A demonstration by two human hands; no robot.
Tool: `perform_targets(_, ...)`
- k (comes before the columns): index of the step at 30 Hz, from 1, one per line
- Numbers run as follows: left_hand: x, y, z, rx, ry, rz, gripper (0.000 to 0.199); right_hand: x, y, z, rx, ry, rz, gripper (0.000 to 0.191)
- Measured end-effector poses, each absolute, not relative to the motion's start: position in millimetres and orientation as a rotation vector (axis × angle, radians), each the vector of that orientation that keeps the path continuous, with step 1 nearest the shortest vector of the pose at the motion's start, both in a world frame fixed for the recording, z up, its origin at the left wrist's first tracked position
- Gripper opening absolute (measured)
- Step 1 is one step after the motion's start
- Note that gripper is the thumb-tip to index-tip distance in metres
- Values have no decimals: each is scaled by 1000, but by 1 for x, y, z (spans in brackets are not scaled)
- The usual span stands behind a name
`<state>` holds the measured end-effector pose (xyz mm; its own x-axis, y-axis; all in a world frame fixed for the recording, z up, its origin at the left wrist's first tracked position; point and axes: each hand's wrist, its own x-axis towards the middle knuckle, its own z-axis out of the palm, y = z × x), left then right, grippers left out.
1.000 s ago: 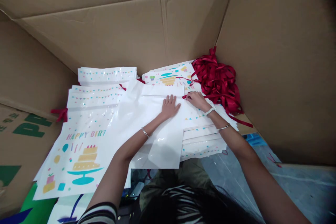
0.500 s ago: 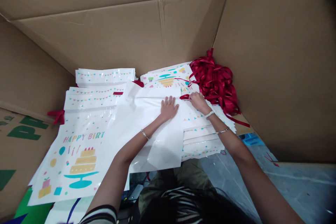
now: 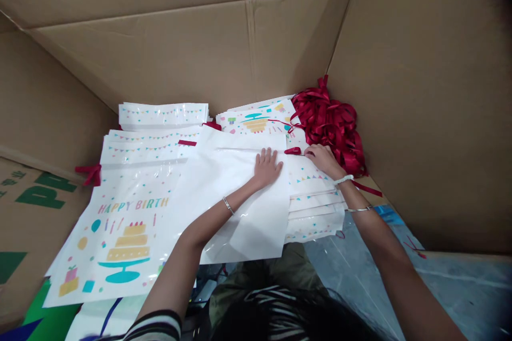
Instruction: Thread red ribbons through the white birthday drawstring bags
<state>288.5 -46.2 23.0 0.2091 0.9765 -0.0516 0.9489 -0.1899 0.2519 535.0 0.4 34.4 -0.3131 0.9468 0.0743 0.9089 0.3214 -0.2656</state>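
Observation:
My left hand (image 3: 269, 168) lies flat, fingers spread, on a blank white sheet (image 3: 240, 197) with a folded or seamed line near its top. A short loop of red ribbon (image 3: 293, 151) sticks out at the sheet's right edge by that line. Just right of the loop, my right hand (image 3: 323, 160) has its fingers pinched together. A thin dark line runs between the fingertips and the loop, too fine to name. Under the sheet's right side lie printed white bags or sheets (image 3: 316, 208). A heap of red ribbon (image 3: 328, 122) sits behind my right hand.
On the left lies a stack of "HAPPY BIRTH…" cake prints (image 3: 128, 240), with a red ribbon end (image 3: 90, 173) at its side. Tall cardboard walls (image 3: 180, 58) stand behind and on both sides. Another cake print (image 3: 256, 122) lies at the back, and tiled floor (image 3: 360, 266) shows at lower right.
My right hand has moved rightward, a little away from the ribbon loop. The white sheet, the loop and my left hand have shifted slightly right together.

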Motion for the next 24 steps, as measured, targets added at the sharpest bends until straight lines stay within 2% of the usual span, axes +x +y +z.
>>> perform_targets(11, 328, -49, 18, 2281, 1823, 227, 68, 513, 1, 38, -1637, -2370, 284, 24)
perform_targets(19, 330, -47, 14, 2266, 1838, 229, 70, 502, -32, 33, -1965, -2115, 48, 30)
perform_targets(24, 331, -48, 15, 2259, 1831, 219, 71, 493, -44, 32, -2026, -2006, 114, 31)
